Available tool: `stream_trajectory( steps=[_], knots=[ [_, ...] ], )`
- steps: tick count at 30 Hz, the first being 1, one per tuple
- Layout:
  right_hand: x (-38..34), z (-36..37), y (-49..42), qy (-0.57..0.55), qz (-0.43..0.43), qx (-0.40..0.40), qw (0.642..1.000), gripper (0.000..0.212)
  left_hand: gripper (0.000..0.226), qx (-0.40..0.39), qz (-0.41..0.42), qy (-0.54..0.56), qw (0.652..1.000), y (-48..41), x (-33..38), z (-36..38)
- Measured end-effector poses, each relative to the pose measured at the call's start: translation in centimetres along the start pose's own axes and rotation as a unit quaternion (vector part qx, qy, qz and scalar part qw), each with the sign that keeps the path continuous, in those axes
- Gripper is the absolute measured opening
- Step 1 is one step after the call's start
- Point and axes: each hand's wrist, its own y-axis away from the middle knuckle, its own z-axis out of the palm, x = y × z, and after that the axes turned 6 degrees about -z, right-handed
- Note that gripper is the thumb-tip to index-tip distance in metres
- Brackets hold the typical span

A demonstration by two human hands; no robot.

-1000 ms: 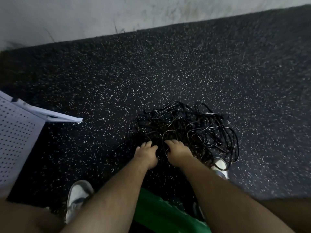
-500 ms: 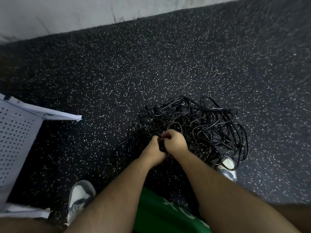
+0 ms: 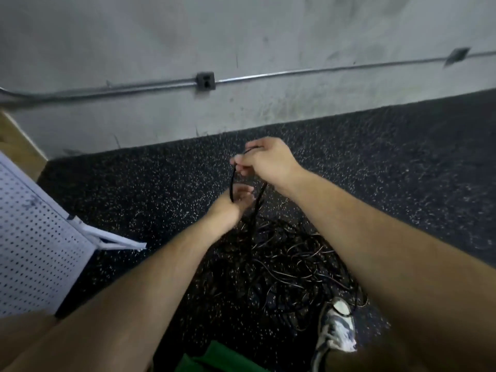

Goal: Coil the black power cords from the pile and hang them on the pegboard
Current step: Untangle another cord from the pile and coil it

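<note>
Right hand (image 3: 268, 159) is at 12 o'clock of frame centre, held above the floor (image 3: 402, 162). Its fingers are curled and pinch a black power cord (image 3: 232, 181) at the fingertips, and a short loop of cord arcs over the top of the hand. Left hand (image 3: 237, 198) is just below it, at its 7 o'clock, palm facing up, fingers curled round the same cord. One strand runs straight down from the right fingertips into the left palm. There's motion blur here, so exact finger placement isn't readable. A second strand drops from under the right hand toward 6 o'clock, into the pile (image 3: 290, 264). The hands are near each other; can't tell if they touch

Pile: tangled black cords on the floor, uncoiled, at 6 o'clock of the hands, between the two forearms. At its 5 o'clock edge one cord lies across the toe of a white-and-dark shoe (image 3: 336, 328)

Pegboard (image 3: 35, 237): white, perforated, at 9 o'clock of the pile and well apart from it. A white frame leg sticks out toward 3 o'clock at its lower corner

Wall (image 3: 268, 36): grey concrete at 12 o'clock. A metal conduit (image 3: 322, 71) runs across it through a dark junction box (image 3: 205, 81). Green fabric (image 3: 214, 358) shows at the bottom edge, 6 o'clock
</note>
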Motion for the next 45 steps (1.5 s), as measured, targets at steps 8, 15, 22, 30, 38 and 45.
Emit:
stream_trajectory(
  steps=[8, 15, 22, 30, 38, 45],
  knots=[
    [-10.7, 0.5, 3.4, -0.15, -0.107, -0.031, 0.982, 0.007, 0.023, -0.154, -0.022, 0.019, 0.988, 5.2, 8.9, -4.3],
    [-4.1, -2.2, 0.8, 0.232, -0.113, 0.027, 0.966, 0.031, 0.013, -0.011, 0.002, 0.029, 1.0, 4.1, 9.8, -5.7],
    [-2.0, 0.4, -1.3, 0.234, -0.058, -0.174, 0.955, 0.095, 0.013, 0.091, 0.072, 0.1, 0.988, 2.4, 12.6, -9.0],
    [-3.5, 3.6, -2.6, 0.182, -0.135, -0.066, 0.972, 0.027, 0.009, 0.138, 0.087, 0.197, 0.967, 1.4, 14.5, -12.0],
    [-6.0, 1.7, -1.3, 0.334, -0.067, -0.233, 0.911, 0.045, 0.011, 0.183, 0.116, 0.212, 0.953, 2.4, 14.1, -13.6],
    [-4.3, 1.6, -1.3, 0.352, -0.089, -0.203, 0.909, 0.029, 0.015, 0.163, 0.131, 0.204, 0.956, 3.0, 14.1, -13.7]
  ],
)
